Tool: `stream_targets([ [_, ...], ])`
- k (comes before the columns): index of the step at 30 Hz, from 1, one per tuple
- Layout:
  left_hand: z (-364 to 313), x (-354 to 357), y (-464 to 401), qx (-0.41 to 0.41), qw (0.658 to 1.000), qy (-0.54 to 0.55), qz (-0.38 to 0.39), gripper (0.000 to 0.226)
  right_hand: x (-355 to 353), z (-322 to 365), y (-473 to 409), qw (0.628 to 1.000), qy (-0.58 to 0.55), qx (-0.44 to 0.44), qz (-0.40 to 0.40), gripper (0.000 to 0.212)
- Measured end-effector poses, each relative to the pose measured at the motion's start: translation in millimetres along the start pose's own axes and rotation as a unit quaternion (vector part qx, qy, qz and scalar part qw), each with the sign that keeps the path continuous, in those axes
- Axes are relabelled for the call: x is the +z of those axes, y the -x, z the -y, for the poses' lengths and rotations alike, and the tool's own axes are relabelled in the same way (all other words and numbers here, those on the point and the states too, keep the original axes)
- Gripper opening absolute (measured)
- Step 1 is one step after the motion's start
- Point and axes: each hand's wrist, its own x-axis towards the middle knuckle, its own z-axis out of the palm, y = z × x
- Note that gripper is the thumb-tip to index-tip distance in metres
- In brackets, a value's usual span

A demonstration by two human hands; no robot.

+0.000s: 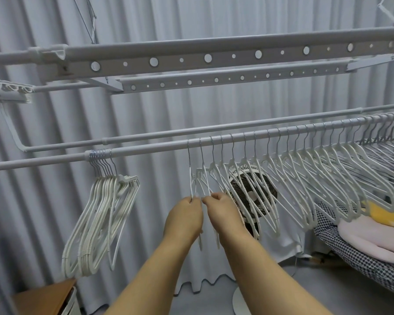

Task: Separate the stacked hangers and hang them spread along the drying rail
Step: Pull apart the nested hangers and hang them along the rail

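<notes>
Hangers (289, 178) hang spaced along the drying rail (146, 148) toward the right, while a tight stack (100, 221) hangs bunched at its left. Both hands are raised side by side beneath the rail — the left hand (184, 218) pinches one white hanger (190, 176), the right hand (223, 213) pinches the neighbouring hanger (204, 176). A fan (251, 196) stands behind them.
</notes>
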Motion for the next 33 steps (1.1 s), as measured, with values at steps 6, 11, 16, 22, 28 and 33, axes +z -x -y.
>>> stream_targets([
  [6,4.0,-6.4,3.3,0.017,1.000,-0.006,0.000,0.045,4.1,7.5,8.9,0.996,0.053,-0.057,-0.051,0.053],
  [11,10.0,-18.7,6.4,0.021,1.000,0.000,-0.002,0.059,14.5,17.6,18.6,0.994,0.014,-0.094,-0.056,0.042],
  [16,20.2,-38.2,10.4,0.006,0.999,0.022,-0.049,0.051,30.7,23.7,27.6,0.993,-0.046,-0.107,-0.030,0.029],
  [22,33.0,-69.7,17.4,0.001,0.992,0.057,-0.112,0.050,61.1,22.1,37.0,0.991,-0.080,-0.102,0.036,0.017],
  [28,43.3,-118.6,22.4,0.016,0.973,0.011,-0.230,0.029,103.4,11.1,38.0,0.992,-0.077,-0.063,0.082,0.009],
  [33,69.0,-162.3,0.9,-0.018,0.964,-0.057,-0.259,0.025,136.7,-0.7,40.4,0.990,-0.052,-0.012,0.133,0.013],
])
